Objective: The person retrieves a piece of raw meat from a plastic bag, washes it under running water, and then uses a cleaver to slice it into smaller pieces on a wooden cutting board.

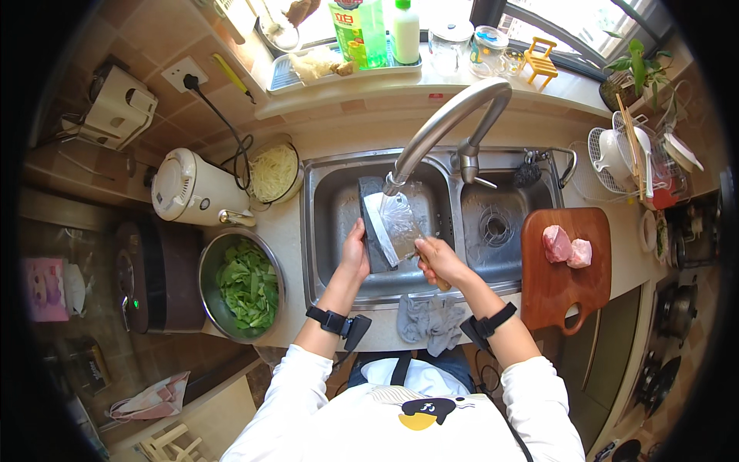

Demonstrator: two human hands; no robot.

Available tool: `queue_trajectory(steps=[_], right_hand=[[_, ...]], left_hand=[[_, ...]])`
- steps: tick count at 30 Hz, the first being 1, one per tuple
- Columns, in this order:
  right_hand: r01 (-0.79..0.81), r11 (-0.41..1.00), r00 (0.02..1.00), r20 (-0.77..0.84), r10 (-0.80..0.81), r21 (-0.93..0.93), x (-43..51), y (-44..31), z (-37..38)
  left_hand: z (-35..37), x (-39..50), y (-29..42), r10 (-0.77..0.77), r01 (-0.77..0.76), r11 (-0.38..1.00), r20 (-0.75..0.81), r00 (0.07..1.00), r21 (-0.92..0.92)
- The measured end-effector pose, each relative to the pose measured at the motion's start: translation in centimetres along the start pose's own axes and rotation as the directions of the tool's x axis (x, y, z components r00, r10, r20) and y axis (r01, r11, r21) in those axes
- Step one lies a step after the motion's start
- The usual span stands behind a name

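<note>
My right hand [440, 261] grips a Chinese cleaver [398, 222] by its handle over the left basin of the steel sink [332, 173]. Water from the curved faucet [456, 118] spreads in a splash over the broad blade. Beneath and to the left of the cleaver is a long dark grey block that looks like a whetstone [376, 245], partly covered by the blade. My left hand [355, 249] holds this block at its left side, with some of the fingers hidden. A grey rag [430, 323] hangs over the counter's front edge below the sink.
A wooden cutting board [534, 277] with two pieces of raw meat [558, 245] overlaps the right basin's edge. To the left stand a bowl of cut greens [247, 289], a colander of pale shreds [274, 173] and a white electric kettle [199, 187]. A dish rack [612, 144] stands far right.
</note>
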State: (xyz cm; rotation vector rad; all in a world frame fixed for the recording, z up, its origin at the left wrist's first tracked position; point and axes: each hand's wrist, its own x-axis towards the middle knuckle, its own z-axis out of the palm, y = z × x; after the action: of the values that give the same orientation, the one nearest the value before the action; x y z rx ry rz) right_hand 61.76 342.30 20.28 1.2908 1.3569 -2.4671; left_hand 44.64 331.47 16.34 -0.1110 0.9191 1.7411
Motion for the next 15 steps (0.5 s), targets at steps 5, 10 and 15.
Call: queue_trajectory(steps=[5,10,15], right_hand=[[0.011,1.000,1.000,-0.004,-0.011,0.007,0.1,-0.3,0.0],[0.147,0.980,0.988,-0.075,-0.138,0.132,0.3,0.0,-0.3],[0.082,0.996,0.997,-0.009,-0.083,-0.014,0.3,0.1,-0.2]], left_hand=[[0.2,0.0,0.4,0.010,-0.010,1.000,0.004,1.000,0.028],[-0.1,0.0,0.2,0.013,-0.014,0.999,0.046,0.999,0.034],[-1.0,0.6,-0.1,-0.033,0.033,0.999,0.032,0.999,0.002]])
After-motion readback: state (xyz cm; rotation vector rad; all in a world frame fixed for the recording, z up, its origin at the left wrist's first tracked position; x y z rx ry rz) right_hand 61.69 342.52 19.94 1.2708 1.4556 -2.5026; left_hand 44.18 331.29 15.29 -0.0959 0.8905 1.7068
